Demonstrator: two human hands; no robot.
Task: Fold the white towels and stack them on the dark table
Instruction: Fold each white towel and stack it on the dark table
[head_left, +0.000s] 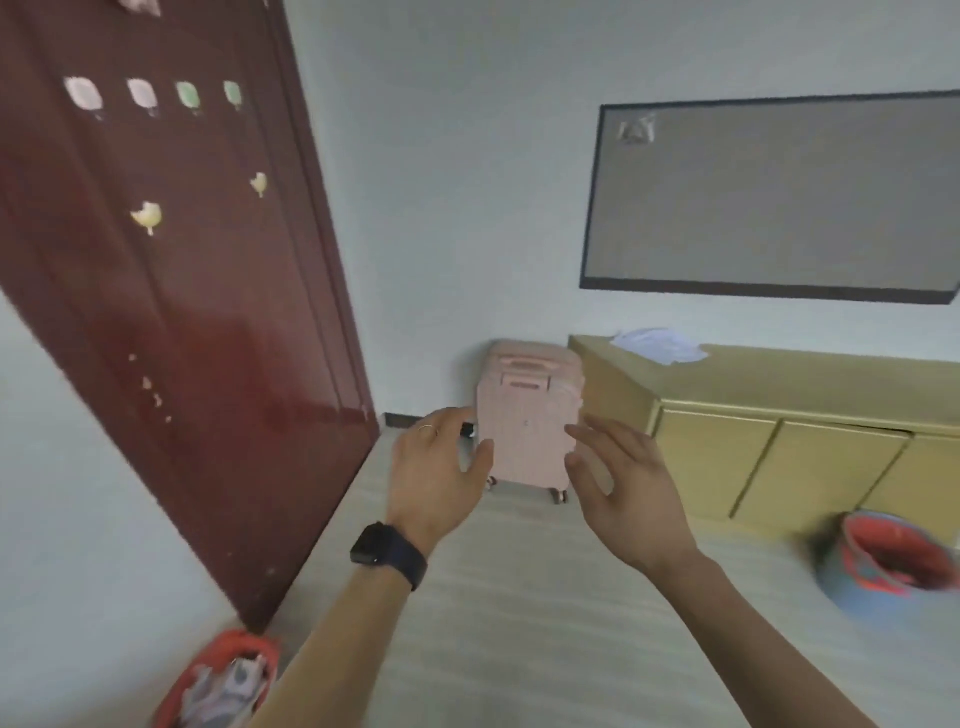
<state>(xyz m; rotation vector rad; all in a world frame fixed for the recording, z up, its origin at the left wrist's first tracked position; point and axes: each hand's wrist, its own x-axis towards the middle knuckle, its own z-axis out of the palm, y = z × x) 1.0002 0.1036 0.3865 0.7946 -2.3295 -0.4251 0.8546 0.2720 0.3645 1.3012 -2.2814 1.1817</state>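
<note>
White towel (660, 344) — crumpled, unfolded, on the cabinet (779, 384) top's left end. My left hand (436, 467) and right hand (623, 488) hover spread, holding nothing. Dark table out of view — folding and stacking all remain, I judge.

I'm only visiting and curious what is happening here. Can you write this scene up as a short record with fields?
left hand: open, held up in front, holding nothing; watch on the wrist
right hand: open, held up in front, holding nothing
white cloth: crumpled on top of the yellow cabinet; may be a towel
pink suitcase: upright beside the cabinet
red basket: lower left, cloths inside
door: dark red, with hooks
dark table: not in view
</note>
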